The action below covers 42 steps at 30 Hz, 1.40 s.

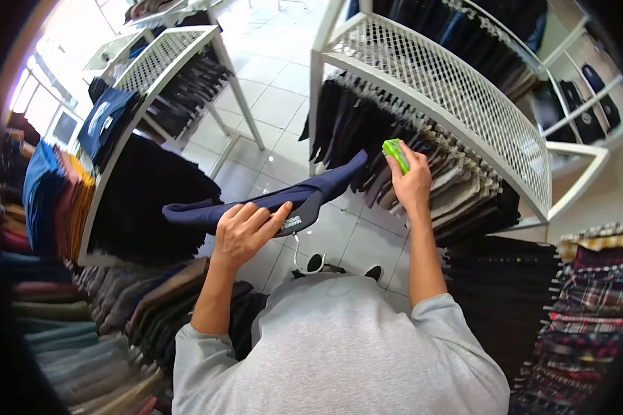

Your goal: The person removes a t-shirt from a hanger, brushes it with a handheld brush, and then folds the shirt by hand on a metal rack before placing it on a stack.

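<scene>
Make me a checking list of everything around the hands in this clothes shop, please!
Surface: white tiled floor; no table seen.
Job's things: navy garment on a hanger; small green object.
Clutter: nothing seen.
Hands: left hand grips the navy garment on a hanger; right hand holds the small green object.
Cables: nothing seen.
Surroundings: white mesh-topped rack with dark hanging clothes; plaid garments to the right; folded stacks to the left.

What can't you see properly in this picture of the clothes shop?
Head view:
- Green thing: right hand covers its lower end; too small to identify.
- Label on the navy garment: print too small to read.
- Left hand: palm hidden, pressed on the garment.
- Shoes: the grey sweatshirt hides most.
</scene>
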Tool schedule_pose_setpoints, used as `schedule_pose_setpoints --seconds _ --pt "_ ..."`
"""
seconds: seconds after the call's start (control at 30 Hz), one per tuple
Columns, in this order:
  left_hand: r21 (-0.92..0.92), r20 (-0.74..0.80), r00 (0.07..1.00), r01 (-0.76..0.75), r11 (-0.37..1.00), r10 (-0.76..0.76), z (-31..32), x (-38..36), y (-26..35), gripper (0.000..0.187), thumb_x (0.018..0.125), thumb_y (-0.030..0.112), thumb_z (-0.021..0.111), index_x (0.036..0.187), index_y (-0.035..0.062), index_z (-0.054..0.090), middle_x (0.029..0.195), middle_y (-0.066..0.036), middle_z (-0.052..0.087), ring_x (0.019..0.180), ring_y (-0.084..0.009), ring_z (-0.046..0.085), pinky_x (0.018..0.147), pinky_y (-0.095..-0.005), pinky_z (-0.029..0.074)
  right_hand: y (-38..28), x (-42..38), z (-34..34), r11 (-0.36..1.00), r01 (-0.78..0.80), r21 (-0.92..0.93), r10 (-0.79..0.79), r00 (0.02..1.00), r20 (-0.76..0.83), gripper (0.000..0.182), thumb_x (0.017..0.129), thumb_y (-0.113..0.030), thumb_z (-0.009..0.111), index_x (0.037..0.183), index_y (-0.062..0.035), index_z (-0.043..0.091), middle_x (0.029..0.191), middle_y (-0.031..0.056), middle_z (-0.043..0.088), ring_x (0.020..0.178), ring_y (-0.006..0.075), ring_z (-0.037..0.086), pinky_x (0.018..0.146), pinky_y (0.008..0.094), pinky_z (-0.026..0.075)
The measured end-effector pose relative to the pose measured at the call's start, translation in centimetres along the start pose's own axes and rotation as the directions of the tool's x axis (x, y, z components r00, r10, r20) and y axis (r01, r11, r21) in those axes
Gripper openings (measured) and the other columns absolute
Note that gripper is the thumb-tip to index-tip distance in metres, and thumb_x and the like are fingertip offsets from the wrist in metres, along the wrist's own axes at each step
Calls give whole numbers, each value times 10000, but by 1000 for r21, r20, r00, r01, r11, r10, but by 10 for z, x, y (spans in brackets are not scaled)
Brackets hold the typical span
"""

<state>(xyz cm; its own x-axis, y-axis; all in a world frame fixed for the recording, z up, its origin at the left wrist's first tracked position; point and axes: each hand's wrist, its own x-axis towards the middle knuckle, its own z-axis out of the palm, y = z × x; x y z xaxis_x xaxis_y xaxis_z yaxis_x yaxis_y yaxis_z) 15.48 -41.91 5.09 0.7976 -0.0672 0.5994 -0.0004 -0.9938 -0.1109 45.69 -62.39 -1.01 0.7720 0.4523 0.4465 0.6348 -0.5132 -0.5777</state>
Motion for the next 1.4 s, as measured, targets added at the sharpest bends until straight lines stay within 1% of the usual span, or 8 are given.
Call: schedule_pose_setpoints --seconds 0.13,0.23,0.4,0.63,0.77,0.9,1.17,1.4 --pt "-43 9 999 -30 999 30 5 19 8 473 706 108 745 1177 134 782 695 40 501 648 -114 524 583 -289 428 -49 -11 -49 961 131 243 -126 991 -34 493 888 -271 817 1330 -95 689 1174 165 673 1074 323 675 929 406 537" --pt "-80 -36 994 -105 991 102 20 37 10 447 772 115 748 1217 152 756 691 42 433 619 -107 477 555 -277 398 -57 -26 -58 906 166 390 -234 963 134 513 869 -277 831 1329 -102 689 1167 163 673 1064 334 671 937 404 531" --pt "-213 0 991 -132 968 135 40 69 25 545 644 37 713 1174 139 788 705 17 553 635 -149 541 562 -313 436 79 -46 -63 956 -285 -76 266 945 -191 503 895 -304 800 1334 -95 674 1169 196 670 1086 371 660 939 441 523" --pt "-453 48 980 -153 878 195 84 134 65 607 587 -3 700 1176 122 778 719 -20 578 642 -196 564 569 -354 476 131 -74 -157 868 -473 154 495 797 -346 486 928 -313 727 1357 -99 648 1195 206 659 1101 388 649 948 446 514" --pt "-633 51 977 -128 763 206 110 188 103 509 702 18 747 1204 104 730 699 -34 547 643 -232 576 571 -377 475 152 -62 -195 877 -457 151 476 778 -411 530 874 -170 667 1394 -87 608 1232 221 631 1134 387 606 995 466 484" --pt "-789 118 982 1 615 150 140 240 149 296 822 85 793 1107 34 731 888 -136 739 765 -324 711 676 -380 550 208 -25 -237 929 -367 -54 273 775 -570 557 876 -129 703 1410 -38 570 1261 213 613 1191 393 573 1014 470 470" --pt "-839 203 957 60 541 209 192 317 229 325 843 299 841 908 18 692 748 -131 684 627 -310 663 564 -373 503 339 38 -281 922 -286 -260 82 802 -592 512 891 -114 707 1373 -30 558 1308 201 596 1256 400 535 1052 475 463" --pt "-852 290 925 134 506 244 209 315 244 310 840 274 852 886 9 698 722 -128 675 566 -274 618 548 -349 492 320 35 -292 821 -311 -479 -21 821 -571 527 920 -332 730 1351 -52 613 1376 232 583 1289 404 540 1029 482 461"
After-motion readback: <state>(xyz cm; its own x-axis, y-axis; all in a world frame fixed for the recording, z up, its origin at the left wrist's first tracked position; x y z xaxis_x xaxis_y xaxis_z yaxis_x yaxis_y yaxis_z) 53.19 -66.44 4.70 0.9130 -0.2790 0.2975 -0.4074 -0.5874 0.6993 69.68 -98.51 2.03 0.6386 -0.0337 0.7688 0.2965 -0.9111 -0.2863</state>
